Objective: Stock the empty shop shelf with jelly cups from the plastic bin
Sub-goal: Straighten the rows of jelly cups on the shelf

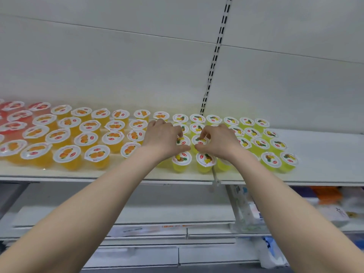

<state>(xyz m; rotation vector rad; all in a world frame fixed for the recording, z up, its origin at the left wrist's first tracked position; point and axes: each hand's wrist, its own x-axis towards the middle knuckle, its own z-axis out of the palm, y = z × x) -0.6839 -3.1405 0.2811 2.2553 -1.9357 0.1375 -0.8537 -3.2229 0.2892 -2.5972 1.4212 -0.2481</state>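
A white shop shelf (110,175) carries rows of jelly cups: red ones (13,126) at the far left, orange ones (84,138) in the middle, yellow pineapple ones (270,160) on the right. My left hand (163,139) reaches over the yellow rows, its fingers and thumb curled round a yellow cup (182,141). Beside it my right hand (218,142) grips the neighbouring yellow cup (200,140) in the same row. Both cups stand on the shelf among the others. The plastic bin is out of view.
The shelf's back panel (137,66) has a slotted black upright (213,62). To the right of the yellow cups the shelf surface (325,154) is bare. Lower shelves (177,219) hold packaged goods (248,211) and boxes.
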